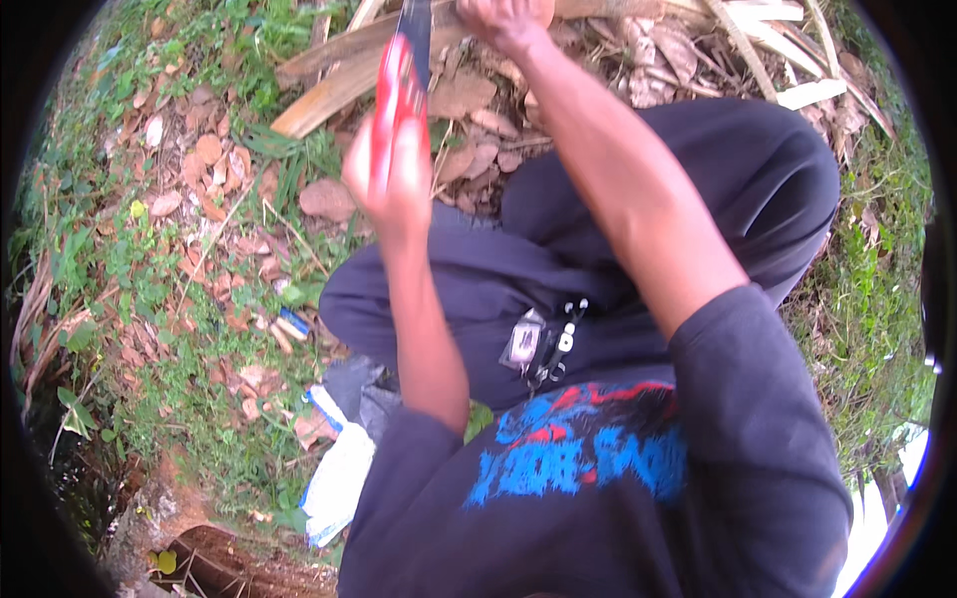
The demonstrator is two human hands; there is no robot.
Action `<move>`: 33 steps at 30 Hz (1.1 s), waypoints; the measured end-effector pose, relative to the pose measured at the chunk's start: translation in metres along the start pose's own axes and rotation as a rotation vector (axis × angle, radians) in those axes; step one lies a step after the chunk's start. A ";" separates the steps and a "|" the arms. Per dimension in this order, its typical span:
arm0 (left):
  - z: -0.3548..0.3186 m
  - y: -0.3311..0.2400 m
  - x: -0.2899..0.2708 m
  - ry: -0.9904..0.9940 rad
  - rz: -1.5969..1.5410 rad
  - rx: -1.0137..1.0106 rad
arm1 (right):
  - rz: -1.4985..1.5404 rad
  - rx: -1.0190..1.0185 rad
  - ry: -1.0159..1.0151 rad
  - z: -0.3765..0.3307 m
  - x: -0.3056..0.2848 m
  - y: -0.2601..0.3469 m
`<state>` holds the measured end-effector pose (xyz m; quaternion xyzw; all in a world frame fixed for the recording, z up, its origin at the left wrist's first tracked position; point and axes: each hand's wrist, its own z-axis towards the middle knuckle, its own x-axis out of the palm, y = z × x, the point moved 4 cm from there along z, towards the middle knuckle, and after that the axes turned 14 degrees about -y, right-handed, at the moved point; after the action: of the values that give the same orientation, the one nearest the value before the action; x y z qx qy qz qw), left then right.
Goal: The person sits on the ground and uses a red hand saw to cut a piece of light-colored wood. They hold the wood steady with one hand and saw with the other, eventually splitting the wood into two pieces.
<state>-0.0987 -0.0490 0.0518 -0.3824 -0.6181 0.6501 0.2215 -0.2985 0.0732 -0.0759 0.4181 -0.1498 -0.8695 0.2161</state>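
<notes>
My left hand (pixel 392 184) is closed round the red handle (pixel 396 95) of a knife, smeared a little by motion. The knife's dark blade (pixel 416 40) points away from me and runs out of the top of the view. At the upper edge, my right hand (pixel 510 22) is curled closed beside the blade, over a long brown strip of split wood or stalk (pixel 334 95). What lies inside its fingers, if anything, is cut off and hidden. Both forearms reach forward above my crossed legs (pixel 688 169).
Pale split strips (pixel 768 40) lie at the far right on dry brown leaves (pixel 464 95). A white and blue cloth or bag (pixel 339 478) rests by my left side. Small items on a cord (pixel 558 344) hang at my lap. A hollow with a brown edge (pixel 229 563) is at lower left.
</notes>
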 end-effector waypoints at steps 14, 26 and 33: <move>0.009 -0.003 0.030 0.055 -0.041 -0.103 | -0.035 -0.048 -0.321 -0.008 0.001 -0.009; -0.038 0.006 -0.007 -0.084 -0.024 -0.170 | -0.023 0.020 -0.140 0.005 -0.008 -0.007; -0.005 0.006 0.002 -0.133 -0.067 -0.130 | -0.036 -0.346 -0.487 -0.013 -0.012 0.010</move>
<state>-0.0952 -0.0453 0.0456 -0.3311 -0.6846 0.6250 0.1762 -0.2791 0.0695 -0.0716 0.1567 -0.0394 -0.9606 0.2262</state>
